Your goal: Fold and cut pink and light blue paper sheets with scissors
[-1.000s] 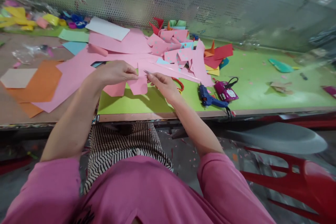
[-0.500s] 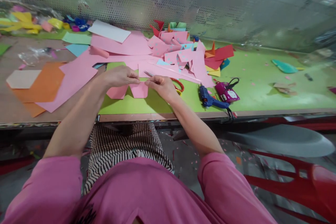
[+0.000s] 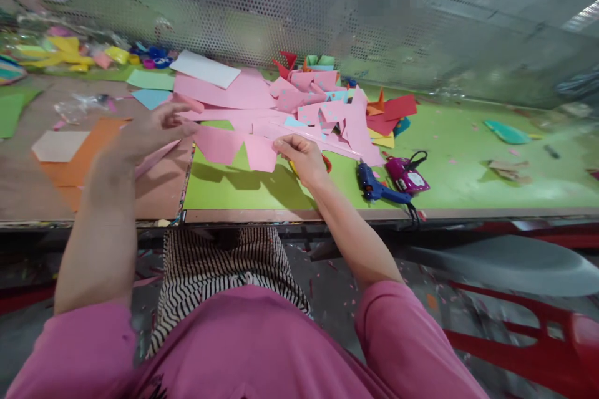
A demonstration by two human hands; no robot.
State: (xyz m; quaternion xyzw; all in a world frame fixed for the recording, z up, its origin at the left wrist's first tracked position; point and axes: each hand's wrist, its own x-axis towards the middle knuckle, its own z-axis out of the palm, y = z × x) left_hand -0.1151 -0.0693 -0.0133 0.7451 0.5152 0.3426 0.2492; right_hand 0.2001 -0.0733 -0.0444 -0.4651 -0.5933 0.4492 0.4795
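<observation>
A pink paper cutout (image 3: 219, 144) with a notched lower edge is raised above the green table surface, casting a shadow. My right hand (image 3: 299, 153) pinches its right end between thumb and fingers. At its left end is my left hand (image 3: 156, 128), fingers apart and curved, the thumb at or close to the paper's edge; contact is hard to tell. Scissors with orange and yellow handles (image 3: 327, 164) lie partly hidden behind my right hand.
Pink sheets and folded pieces (image 3: 322, 106) pile up at the back. A blue glue gun (image 3: 379, 187) and a magenta device (image 3: 406, 174) lie at the right. Orange paper (image 3: 96, 159) and a white piece (image 3: 60, 146) are at the left. A perforated metal panel (image 3: 262, 6) stands behind.
My left hand has moved left from the cutout's middle, its fingers spreading. My right hand has kept its pinch and raised the cutout, which now stretches out more to the left.
</observation>
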